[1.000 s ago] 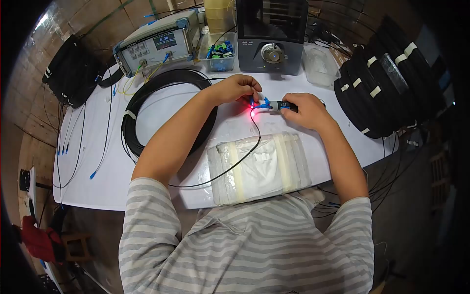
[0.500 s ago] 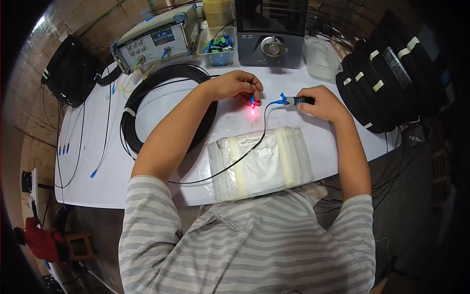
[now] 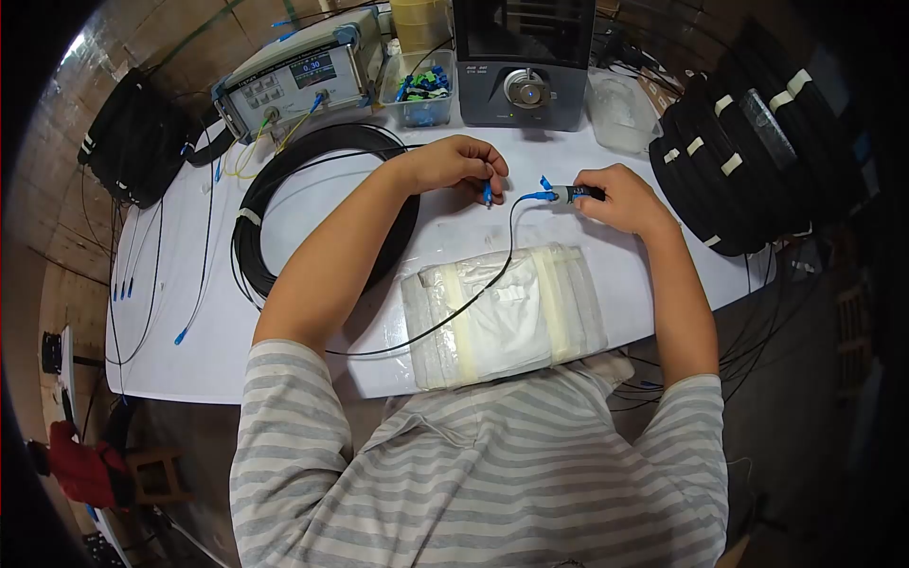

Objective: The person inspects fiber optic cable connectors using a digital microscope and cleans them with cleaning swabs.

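Note:
My left hand [image 3: 462, 168] pinches a blue fiber optic connector [image 3: 488, 193] above the white table, its tip pointing down toward me. My right hand [image 3: 623, 199] is closed on a visual fault locator [image 3: 565, 195], a small pen-like light with a silver and black body. A second blue connector [image 3: 540, 196] is plugged into the locator's end, and a black cable [image 3: 480, 292] runs from it toward me. Beside my left forearm lies a coil of black fiber cable [image 3: 260, 185].
A plastic-wrapped white pad [image 3: 511, 317] lies before me. Behind stand a test meter [image 3: 298, 76], a bin of connectors [image 3: 423, 90], a dark inspection device [image 3: 521, 76] and a clear tub [image 3: 623, 115]. Black cable coils [image 3: 757, 151] rise at the right, another coil [image 3: 137, 137] at the left.
The red light glowing at the tip of the connector in my left hand has gone dark. Both hands stay in nearly the same place.

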The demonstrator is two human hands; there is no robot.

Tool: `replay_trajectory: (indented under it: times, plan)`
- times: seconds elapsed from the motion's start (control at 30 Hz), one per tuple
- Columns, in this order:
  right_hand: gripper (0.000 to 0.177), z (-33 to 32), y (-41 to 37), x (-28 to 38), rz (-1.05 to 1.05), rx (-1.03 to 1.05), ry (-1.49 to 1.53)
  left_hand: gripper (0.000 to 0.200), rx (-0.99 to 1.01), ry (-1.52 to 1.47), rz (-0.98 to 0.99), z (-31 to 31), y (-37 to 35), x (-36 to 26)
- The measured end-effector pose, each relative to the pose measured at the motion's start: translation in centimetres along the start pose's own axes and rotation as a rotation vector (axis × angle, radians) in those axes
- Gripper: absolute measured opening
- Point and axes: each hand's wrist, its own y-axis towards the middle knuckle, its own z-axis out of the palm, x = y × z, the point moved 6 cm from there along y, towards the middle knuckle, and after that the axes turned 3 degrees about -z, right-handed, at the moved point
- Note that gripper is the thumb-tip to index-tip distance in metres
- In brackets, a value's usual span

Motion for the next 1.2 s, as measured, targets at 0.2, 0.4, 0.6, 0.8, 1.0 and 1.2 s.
replay_trajectory:
  times: [0.2,0.4,0.6,0.8,1.0,1.2]
  plan:
    - [0.032,0.0,0.0,-0.2,-0.027,-0.019,0.018,0.021,-0.010,0.001,0.001,0.0,-0.1,0.0]
    - [0.033,0.2,-0.2,-0.7,0.011,0.021,0.151,0.021,-0.001,-0.014,-0.017,0.2,-0.3,-0.2]
    - [0.035,0.6,-0.5,-1.9,-0.053,0.000,0.222,0.022,-0.008,0.013,-0.005,0.1,-0.2,-0.3]
    - [0.035,0.3,-0.7,-1.6,-0.043,-0.007,0.199,0.021,0.005,-0.022,-0.014,0.2,-0.2,-0.1]
    - [0.037,0.2,-0.8,-1.4,-0.012,0.012,0.255,0.020,-0.005,-0.006,0.007,0.1,-0.1,-0.2]
    - [0.038,0.3,-0.8,-2.3,-0.006,0.040,0.335,0.021,-0.003,-0.016,-0.006,0.2,-0.2,-0.3]
